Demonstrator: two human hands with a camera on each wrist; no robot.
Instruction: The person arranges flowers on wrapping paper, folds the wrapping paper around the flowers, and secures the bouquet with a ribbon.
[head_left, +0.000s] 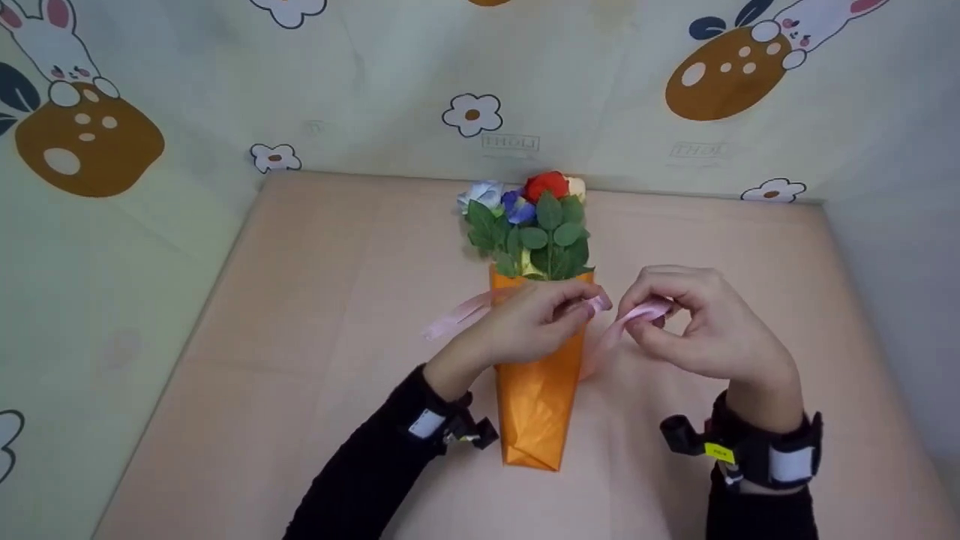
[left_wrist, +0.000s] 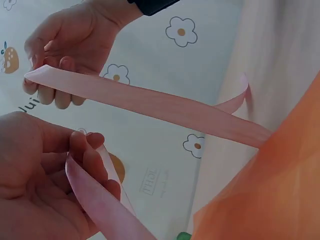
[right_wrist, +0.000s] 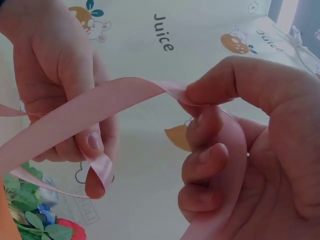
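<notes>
A bouquet wrapped in orange paper (head_left: 534,412) lies on the table, its folded bottom towards me. From its top show a red flower (head_left: 546,185), a deep blue flower (head_left: 517,206), a pale blue flower (head_left: 482,195) and green leaves (head_left: 550,213). Over the upper wrapping, my left hand (head_left: 517,326) pinches a pink ribbon (left_wrist: 155,102) between thumb and fingers; a small loop hangs there in the right wrist view. Right of the bouquet, my right hand (head_left: 720,330) pinches another stretch of ribbon with thumb and forefinger. Whether the ribbon passes behind the paper is hidden.
The table (head_left: 300,300) has a pale pinkish cover. Behind it and on the left hangs a patterned cloth (head_left: 375,90) with rabbits, fruit and flowers. Loose ribbon ends (head_left: 455,318) stick out left of the wrapping. Both wrists carry strapped cameras.
</notes>
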